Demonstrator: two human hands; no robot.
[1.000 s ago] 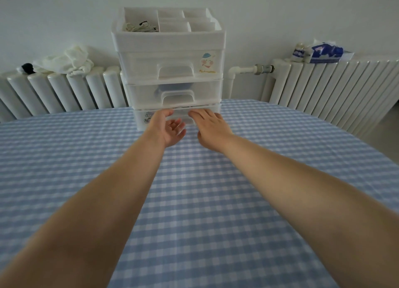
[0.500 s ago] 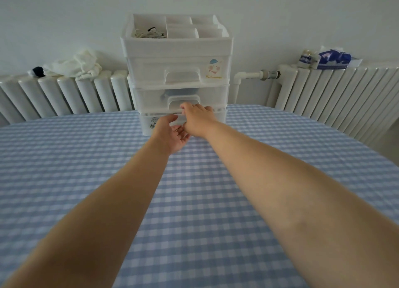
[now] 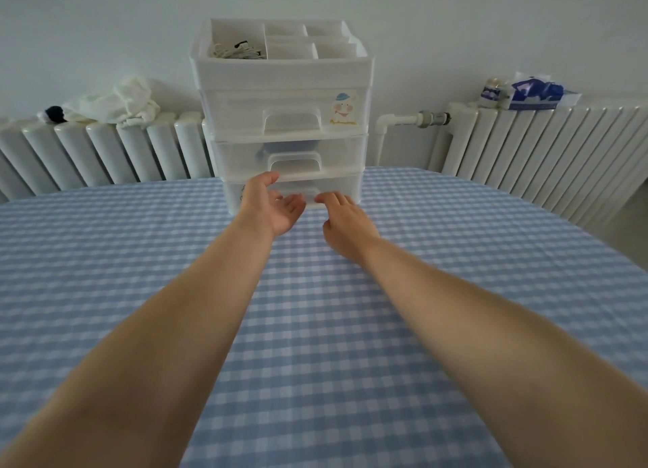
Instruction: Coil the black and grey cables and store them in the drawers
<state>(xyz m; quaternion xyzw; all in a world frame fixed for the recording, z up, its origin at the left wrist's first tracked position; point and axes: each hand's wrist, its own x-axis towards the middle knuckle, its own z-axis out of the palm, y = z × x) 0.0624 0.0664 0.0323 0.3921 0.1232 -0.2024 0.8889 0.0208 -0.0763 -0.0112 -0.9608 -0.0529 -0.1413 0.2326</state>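
Drawers (image 3: 284, 152) of frosted, translucent white plastic stand stacked three high at the far edge of our desk (image 3: 105, 257), which is draped in soft blue-and-white gingham. All three are closed; a dark, rounded shape shows dimly through the middle one. On top, a divided tray (image 3: 280, 47) holds a pale tangled cord. Our left hand (image 3: 271, 204), palm up with fingers loosely spread, and right hand (image 3: 345, 218), fingers gently bent, hold nothing at the bottom drawer's moulded handle.
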